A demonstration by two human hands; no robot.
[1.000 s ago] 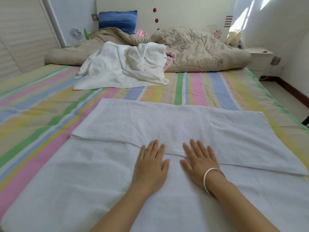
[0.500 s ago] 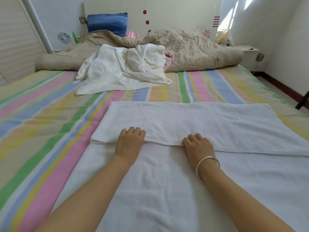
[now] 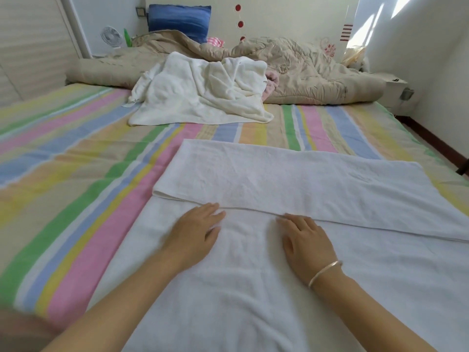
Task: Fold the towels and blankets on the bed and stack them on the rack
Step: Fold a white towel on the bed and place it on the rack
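Bedroom, striped bed (image 3: 76, 161) filling the view. Headboard wall at the far end, with a blue pillow (image 3: 179, 19) and a small fan (image 3: 110, 36) by it. Beige quilt (image 3: 317, 69) heaped across the far end. Crumpled cream towel (image 3: 198, 97) lies against it, and something pink (image 3: 271, 83) pokes out between the two.

White towel (image 3: 279, 179) is spread nearest the person, long axis left to right, its line slanting nearer toward the right. The far part is turned back over the near part. Its free edge crosses the view right at both sets of fingertips.

Left hand (image 3: 195, 232) and right hand (image 3: 304, 240) lie palm-down on the lower layer, side by side but apart, fingers straight and pointing away. Grip: none on either — flat hands, tips touching the flap edge, nothing pinched. Bracelet (image 3: 324, 273) on the right wrist.

Judgement: the next fold probably needs the towel's ends. The left end lies just out from the left hand; the right end is well off from the right hand.

Hidden: the towel's right end and near edge are cut by the frame, so its full length is unknown. Whether the fingertips sit on or under the flap edge — too fine to tell. Blurred shape at bottom left unreadable. Rack not in view.
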